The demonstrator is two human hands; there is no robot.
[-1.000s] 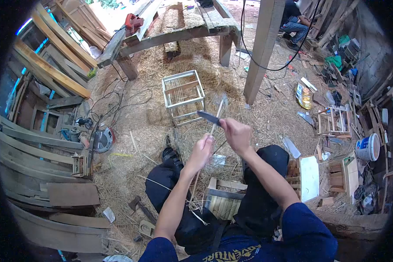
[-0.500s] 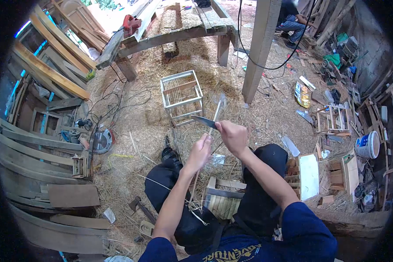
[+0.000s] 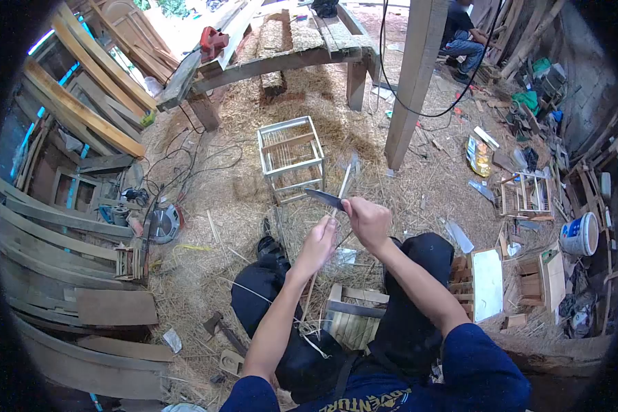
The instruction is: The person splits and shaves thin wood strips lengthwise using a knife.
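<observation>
My right hand (image 3: pixel 369 223) is closed round the handle of a knife (image 3: pixel 325 198), whose dark blade points left. In my left hand (image 3: pixel 316 246) is a long, thin wooden strip (image 3: pixel 345 180), slanting from above my fingers down toward my lap. The blade crosses the strip just above my left fingers; whether it bites into the wood I cannot tell. Beyond the knife a small wooden frame with thin bars (image 3: pixel 292 156) stands on the littered ground. Between my knees sits a slatted wooden piece (image 3: pixel 351 317).
A hatchet (image 3: pixel 221 331) lies by my left leg, a circular saw (image 3: pixel 165 223) further left. A rough workbench (image 3: pixel 281 63) and a post (image 3: pixel 416 82) stand ahead. A white bucket (image 3: pixel 579 234) is at right. Another person (image 3: pixel 462 42) sits at the back right.
Both hands have shifted slightly right and down in the view, keeping their grip on knife and strip. The whole scene has also shifted a little, as the camera moved.
</observation>
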